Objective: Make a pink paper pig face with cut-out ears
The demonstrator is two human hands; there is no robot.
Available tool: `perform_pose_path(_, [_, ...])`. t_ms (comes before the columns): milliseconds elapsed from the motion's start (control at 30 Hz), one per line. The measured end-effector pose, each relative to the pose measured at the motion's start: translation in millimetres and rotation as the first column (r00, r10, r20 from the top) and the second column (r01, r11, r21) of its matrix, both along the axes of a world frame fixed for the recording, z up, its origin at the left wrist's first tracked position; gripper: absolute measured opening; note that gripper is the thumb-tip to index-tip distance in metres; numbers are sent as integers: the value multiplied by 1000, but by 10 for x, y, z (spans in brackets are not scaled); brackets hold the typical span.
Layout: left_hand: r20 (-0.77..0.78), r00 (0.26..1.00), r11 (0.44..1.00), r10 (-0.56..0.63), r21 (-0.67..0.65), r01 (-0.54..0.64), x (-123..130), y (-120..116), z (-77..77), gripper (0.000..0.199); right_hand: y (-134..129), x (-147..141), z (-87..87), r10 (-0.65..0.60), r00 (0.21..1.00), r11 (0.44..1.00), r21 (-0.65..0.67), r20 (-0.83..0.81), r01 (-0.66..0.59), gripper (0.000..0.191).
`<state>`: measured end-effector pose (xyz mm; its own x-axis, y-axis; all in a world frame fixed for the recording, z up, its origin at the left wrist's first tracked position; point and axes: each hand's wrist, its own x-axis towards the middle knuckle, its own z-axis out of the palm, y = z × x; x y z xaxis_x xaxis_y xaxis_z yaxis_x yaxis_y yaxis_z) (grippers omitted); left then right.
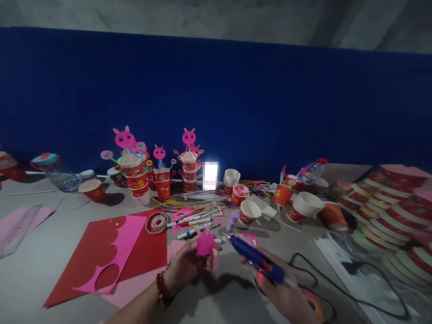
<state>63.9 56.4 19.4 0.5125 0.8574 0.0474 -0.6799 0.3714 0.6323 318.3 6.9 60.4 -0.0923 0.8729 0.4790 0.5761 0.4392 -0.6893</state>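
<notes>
Between the fingers of my left hand point(187, 266) is a small pink paper bunny head point(205, 244) with two light pink ears, held upright above the table. My right hand point(275, 281) is wrapped round a blue hot glue gun point(258, 258), which shows a small red light. Its nozzle points up and left toward the paper head, a short gap away from it. A purple-capped glue stick point(232, 221) stands just behind the nozzle. Markers point(194, 227) lie behind my left hand.
Red paper point(74, 265) with cut pink paper point(126, 256) and a tape roll point(156, 222) lie left. Decorated paper-cup figures point(135, 173) stand at the back. Paper cups point(249, 211) are scattered about; tall cup stacks point(388, 211) rise at right. A black cord point(340, 294) crosses the right side.
</notes>
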Motion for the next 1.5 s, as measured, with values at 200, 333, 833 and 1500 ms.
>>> perform_pose_path(200, [40, 999, 999, 9, -48, -7, -41, 12, -103, 32, 77, -260, -4, 126, 991, 987, 93, 42, -129, 31])
perform_pose_path(333, [62, 998, 997, 30, -71, -26, -46, 8, -146, 33, 108, -337, 61, 174, 984, 984, -55, 46, -172, 35])
perform_pose_path(833, [68, 998, 997, 11, -74, -6, -30, -12, -105, 30, 125, -374, 103, 215, 977, 964, -161, -11, -214, 41])
perform_pose_path(1500, [54, 998, 999, -11, -48, 13, -23, -7, -80, 34, 105, -331, 4, 147, 989, 985, -86, -22, -148, 40])
